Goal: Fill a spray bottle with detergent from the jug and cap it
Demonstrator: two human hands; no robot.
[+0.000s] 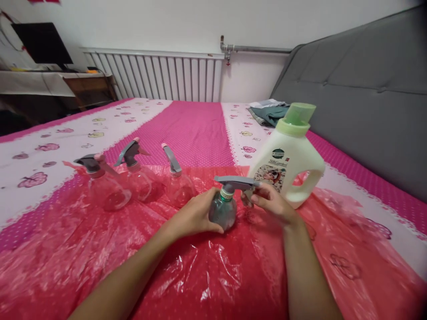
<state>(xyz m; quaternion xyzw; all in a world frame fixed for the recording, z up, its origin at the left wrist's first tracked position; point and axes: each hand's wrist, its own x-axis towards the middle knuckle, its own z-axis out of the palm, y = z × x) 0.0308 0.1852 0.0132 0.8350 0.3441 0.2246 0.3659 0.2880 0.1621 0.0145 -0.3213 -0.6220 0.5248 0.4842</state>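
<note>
A small green-tinted spray bottle (223, 212) with a grey trigger head stands upright on a red plastic sheet (200, 275). My left hand (200, 211) wraps around its body from the left. On the right, my right hand (268, 200) has its fingers closed around the nozzle end and trigger of the spray head. Three clear spray bottles with grey heads stand to the left: one at the far left (108, 193), a second beside it (142, 184) and a third nearer the middle (180, 189). Just behind my right hand is a white detergent jug (296, 155) with a green cap.
Under the sheet lies a bed with a pink and white patterned cover (196, 129). Folded clothes (270, 111) lie behind the jug. A grey padded headboard (360, 80) rises on the right, a radiator (160, 75) at the back, and a desk with a monitor (43, 44) at left.
</note>
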